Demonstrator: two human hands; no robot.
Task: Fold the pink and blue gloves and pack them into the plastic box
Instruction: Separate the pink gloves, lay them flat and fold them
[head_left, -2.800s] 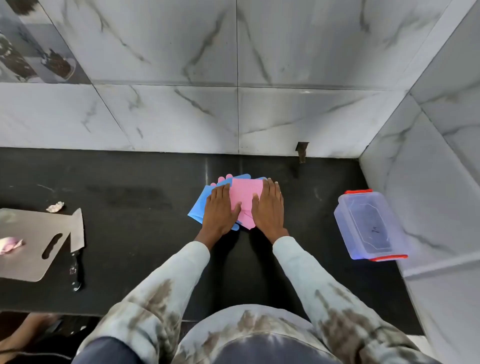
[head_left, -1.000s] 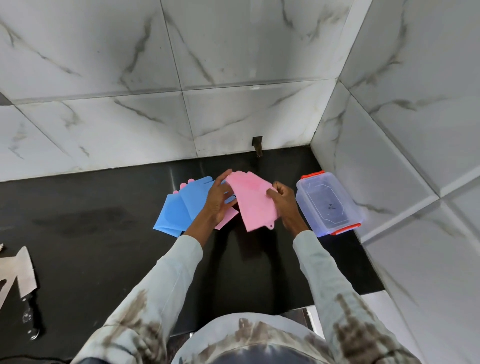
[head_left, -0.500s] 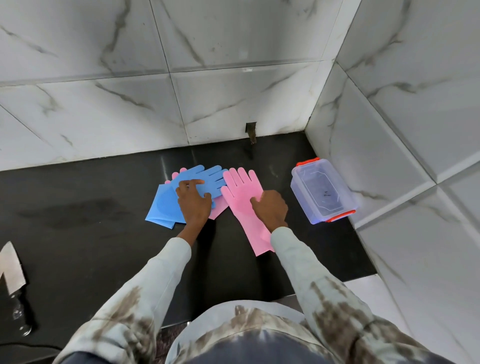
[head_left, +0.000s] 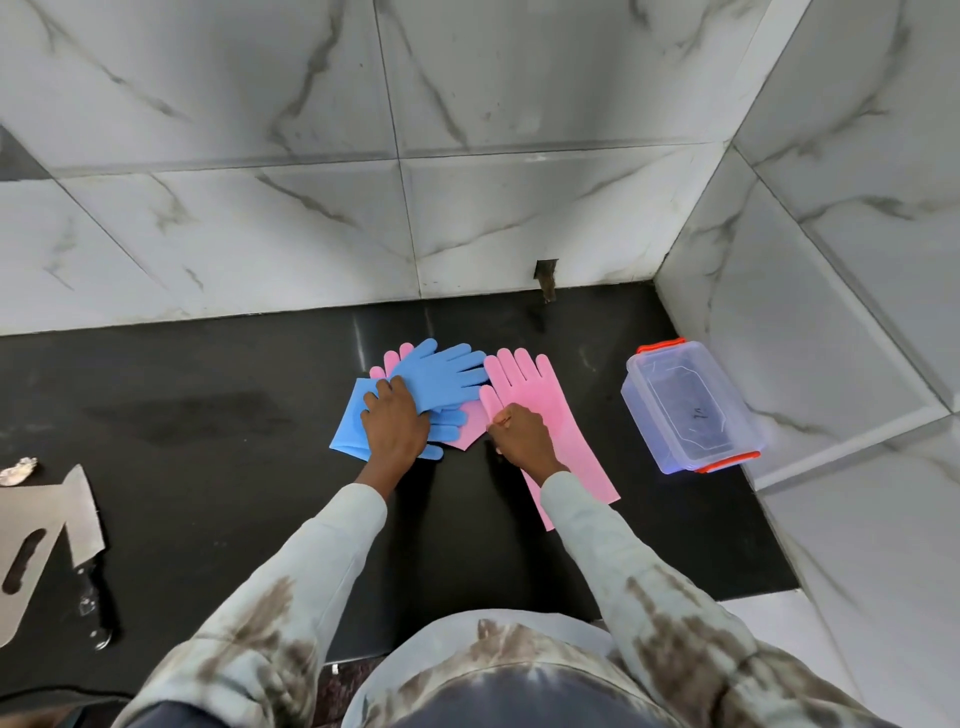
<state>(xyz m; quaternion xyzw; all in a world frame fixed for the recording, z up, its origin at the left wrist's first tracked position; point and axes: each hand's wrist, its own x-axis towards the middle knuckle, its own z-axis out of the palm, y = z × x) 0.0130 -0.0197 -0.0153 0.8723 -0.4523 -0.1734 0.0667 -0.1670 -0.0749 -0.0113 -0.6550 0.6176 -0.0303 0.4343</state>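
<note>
One pink glove (head_left: 540, 410) lies flat and unfolded on the black counter (head_left: 208, 415), fingers pointing to the wall. My right hand (head_left: 522, 436) rests on its palm area with fingers curled. To the left is a pile of blue gloves (head_left: 436, 382) over a second pink glove (head_left: 387, 361) whose fingertips peek out behind. My left hand (head_left: 392, 423) presses flat on that pile. The clear plastic box (head_left: 691, 410) with orange clips stands open and empty to the right, near the side wall.
A metal cutting board (head_left: 26, 540) and a knife (head_left: 88, 566) lie at the left edge of the counter, with a small scrap (head_left: 18, 470) beside them. Marble walls close the back and right. The counter's front edge is near my body.
The pink glove was lifted off the pile and laid out flat to the right. My right hand now rests on it; my left hand stays on the blue pile.
</note>
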